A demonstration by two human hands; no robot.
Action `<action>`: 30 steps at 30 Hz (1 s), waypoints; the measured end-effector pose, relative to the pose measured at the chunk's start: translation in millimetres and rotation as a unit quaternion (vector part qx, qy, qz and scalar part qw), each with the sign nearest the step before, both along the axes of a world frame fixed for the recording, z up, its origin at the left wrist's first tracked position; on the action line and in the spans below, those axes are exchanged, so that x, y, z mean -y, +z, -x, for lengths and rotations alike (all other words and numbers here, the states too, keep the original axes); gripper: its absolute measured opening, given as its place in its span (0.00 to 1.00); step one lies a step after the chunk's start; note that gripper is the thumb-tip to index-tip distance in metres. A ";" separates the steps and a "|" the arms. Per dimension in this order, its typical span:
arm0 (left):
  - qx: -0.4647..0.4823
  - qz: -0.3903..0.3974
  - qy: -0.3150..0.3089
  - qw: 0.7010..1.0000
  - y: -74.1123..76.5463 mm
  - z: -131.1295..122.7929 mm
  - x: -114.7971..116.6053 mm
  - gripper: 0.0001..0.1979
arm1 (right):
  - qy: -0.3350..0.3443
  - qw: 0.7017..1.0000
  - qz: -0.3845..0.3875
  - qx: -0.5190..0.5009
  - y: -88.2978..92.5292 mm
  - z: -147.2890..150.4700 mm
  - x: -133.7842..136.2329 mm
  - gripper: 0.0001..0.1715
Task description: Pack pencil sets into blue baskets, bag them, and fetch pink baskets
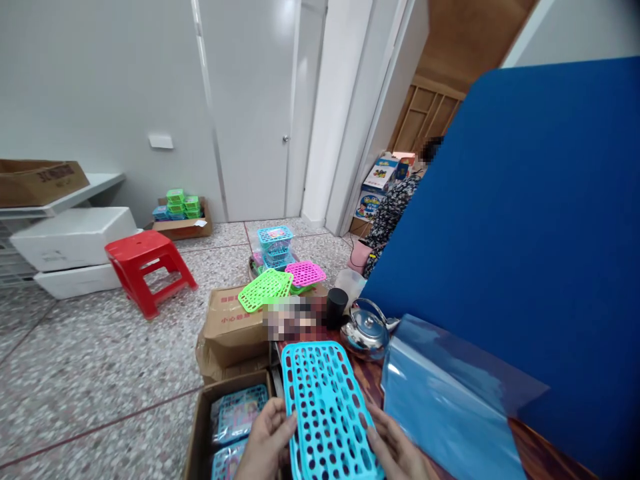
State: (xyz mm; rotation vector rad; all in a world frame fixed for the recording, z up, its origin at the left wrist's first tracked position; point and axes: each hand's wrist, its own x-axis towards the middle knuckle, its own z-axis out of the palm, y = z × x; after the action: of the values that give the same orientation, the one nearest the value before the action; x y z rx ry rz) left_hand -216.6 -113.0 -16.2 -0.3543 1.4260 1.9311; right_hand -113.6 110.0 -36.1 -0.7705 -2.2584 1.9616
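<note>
A light-blue plastic basket lid (327, 407) with rows of oval holes is held in front of me, its long side pointing away. My left hand (269, 437) grips the left edge, thumb on top and fingers curled below. On the opposite edge, my right hand (397, 443) holds with its thumb over the rim; its other fingers are partly hidden. Left of my left hand, an open carton (200, 427) contains bagged blue baskets (243, 410). Beyond the lid, a green perforated lid (265, 290) and a pink one (306, 273) lie by a closed carton (220, 327).
A steel kettle (367, 333), a black cup (336, 307) and clear plastic bags (445, 400) are on the wood-patterned table (363, 373). A blue partition (540, 233) rises at right. A red stool (145, 257) stands left. Behind the partition is another person (393, 210).
</note>
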 end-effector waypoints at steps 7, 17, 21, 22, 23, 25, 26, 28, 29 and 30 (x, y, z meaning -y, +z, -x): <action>-0.131 0.167 -0.109 0.971 -23.5 23.3 7.6 0.27 | 0.128 0.943 -0.306 0.010 -15.7 19.9 -7.1 0.29; -0.206 0.267 -0.218 0.916 -40.2 25.9 21.9 0.20 | 0.069 0.912 -0.402 -0.051 -47.7 7.0 4.7 0.22; -0.238 0.303 -0.148 0.911 -33.2 40.7 24.8 0.18 | 0.068 0.904 -0.420 -0.050 -39.2 7.4 11.8 0.21; -0.254 0.315 -0.113 0.908 -31.9 47.7 24.4 0.18 | 0.078 0.901 -0.423 -0.051 -35.6 8.6 12.6 0.21; -0.277 0.326 -0.078 0.901 -30.5 56.3 22.7 0.19 | 0.088 0.899 -0.425 -0.056 -32.0 10.3 13.2 0.20; -0.345 0.337 -0.030 0.876 -26.0 77.8 15.0 0.19 | 0.097 0.894 -0.433 -0.067 -25.7 14.3 13.9 0.21; -0.384 0.337 -0.024 0.859 -22.6 90.2 9.1 0.18 | 0.095 0.891 -0.438 -0.072 -23.2 16.0 14.4 0.21; -0.451 0.343 -0.041 0.823 -14.1 117.1 -4.5 0.17 | 0.085 0.889 -0.444 -0.074 -19.4 18.1 16.3 0.21; -0.474 0.354 -0.057 0.805 -10.0 131.6 -11.3 0.17 | 0.080 0.890 -0.443 -0.071 -18.0 18.5 17.8 0.21; -0.487 0.370 -0.067 0.788 -6.8 146.9 -17.6 0.18 | 0.079 0.893 -0.439 -0.067 -16.8 18.6 19.5 0.21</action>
State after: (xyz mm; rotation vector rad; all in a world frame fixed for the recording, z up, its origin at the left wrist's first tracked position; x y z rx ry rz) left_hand -363.5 -95.4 -23.1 0.5088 2.7819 1.3369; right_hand -132.2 90.5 -52.9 -0.3228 -2.7540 0.7687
